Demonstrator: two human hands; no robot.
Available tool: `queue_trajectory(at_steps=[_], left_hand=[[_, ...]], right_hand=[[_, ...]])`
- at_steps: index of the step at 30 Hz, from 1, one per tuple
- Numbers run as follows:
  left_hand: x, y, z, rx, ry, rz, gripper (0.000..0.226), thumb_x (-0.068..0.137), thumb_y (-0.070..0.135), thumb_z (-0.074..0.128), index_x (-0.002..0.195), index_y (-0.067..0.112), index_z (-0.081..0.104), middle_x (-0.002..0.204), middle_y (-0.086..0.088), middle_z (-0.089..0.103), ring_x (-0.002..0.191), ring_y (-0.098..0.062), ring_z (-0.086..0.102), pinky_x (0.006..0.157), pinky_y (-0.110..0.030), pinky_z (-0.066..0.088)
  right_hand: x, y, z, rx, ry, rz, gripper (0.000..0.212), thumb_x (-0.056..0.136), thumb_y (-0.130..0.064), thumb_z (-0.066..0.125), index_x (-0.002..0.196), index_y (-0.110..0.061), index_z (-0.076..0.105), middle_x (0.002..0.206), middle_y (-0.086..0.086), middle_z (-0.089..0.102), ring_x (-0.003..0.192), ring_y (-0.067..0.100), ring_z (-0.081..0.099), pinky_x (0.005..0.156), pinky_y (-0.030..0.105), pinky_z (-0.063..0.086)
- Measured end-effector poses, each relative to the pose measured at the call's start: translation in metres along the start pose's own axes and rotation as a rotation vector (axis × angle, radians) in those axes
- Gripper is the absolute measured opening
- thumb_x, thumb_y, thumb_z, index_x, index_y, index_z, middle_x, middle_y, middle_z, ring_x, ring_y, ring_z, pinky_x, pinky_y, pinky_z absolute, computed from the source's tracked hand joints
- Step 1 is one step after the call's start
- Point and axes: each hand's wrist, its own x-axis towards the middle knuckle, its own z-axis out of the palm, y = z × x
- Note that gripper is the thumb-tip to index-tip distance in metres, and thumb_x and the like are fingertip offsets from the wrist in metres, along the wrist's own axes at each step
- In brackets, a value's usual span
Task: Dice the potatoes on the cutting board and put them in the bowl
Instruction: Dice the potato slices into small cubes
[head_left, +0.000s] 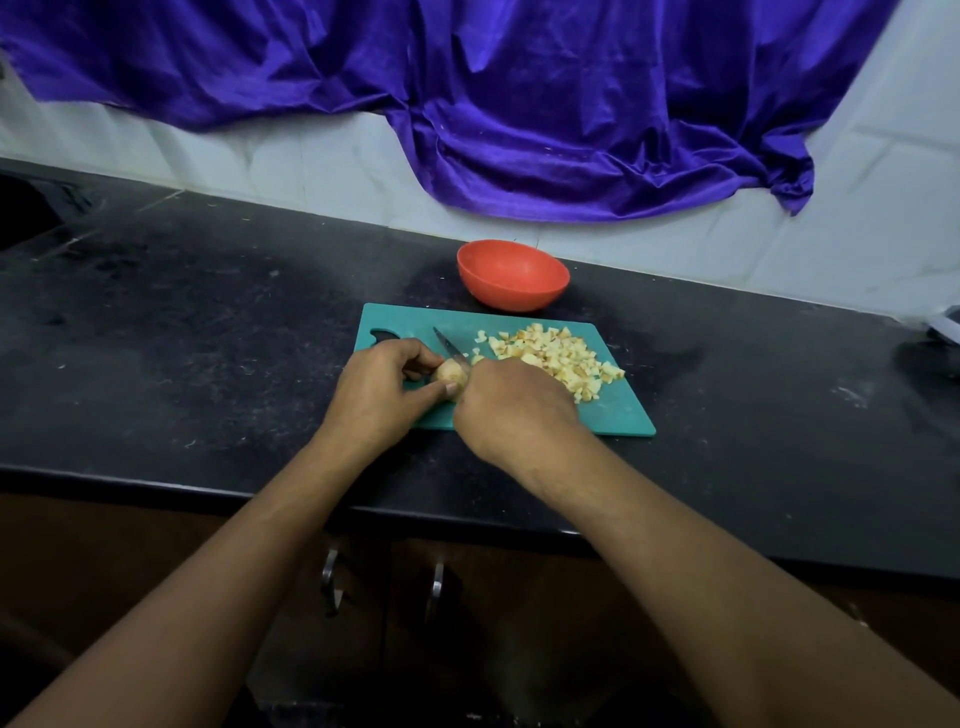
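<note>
A teal cutting board lies on the black counter. My left hand pinches a small piece of potato on the board. My right hand grips a knife; its handle is hidden in my fist, and the blade points up and left, resting against the potato. A pile of diced potato covers the board's right half. An orange-red bowl stands just behind the board, and nothing shows inside it.
The black counter runs left and right, with its front edge near my forearms. A blue cloth hangs over the tiled wall behind. A dark sink recess sits at far left, a pale object at the right edge.
</note>
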Motion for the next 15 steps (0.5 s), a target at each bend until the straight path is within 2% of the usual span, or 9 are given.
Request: queue_trajectory(at_steps=[4,8,15], left_hand=[[0.0,0.0,-0.001,0.018,-0.004,0.005,0.021,0.083,0.027,0.084,0.102,0.024,0.076,0.1,0.014,0.074,0.096,-0.001,0.067,0.092,-0.031,0.057],[0.0,0.002,-0.002,0.018,-0.012,0.007,0.019,0.083,0.024,0.084,0.099,0.027,0.075,0.099,0.016,0.073,0.096,-0.001,0.067,0.092,-0.03,0.057],[0.0,-0.003,0.002,0.003,0.003,-0.003,0.021,0.079,0.026,0.086,0.096,0.027,0.075,0.096,0.015,0.074,0.093,-0.001,0.069,0.091,-0.035,0.058]], right_hand=[[0.006,-0.004,0.012,-0.056,0.039,0.008,0.027,0.106,-0.027,0.047,0.125,-0.015,0.062,0.098,0.004,0.054,0.087,0.022,0.054,0.067,0.036,0.04],[0.008,-0.006,0.024,-0.095,0.062,-0.013,0.03,0.106,-0.022,0.045,0.129,-0.014,0.062,0.12,0.006,0.065,0.106,0.025,0.063,0.072,0.037,0.041],[0.0,-0.001,0.032,-0.135,0.06,-0.014,0.028,0.106,-0.021,0.047,0.128,-0.013,0.062,0.12,0.007,0.066,0.106,0.026,0.065,0.07,0.037,0.042]])
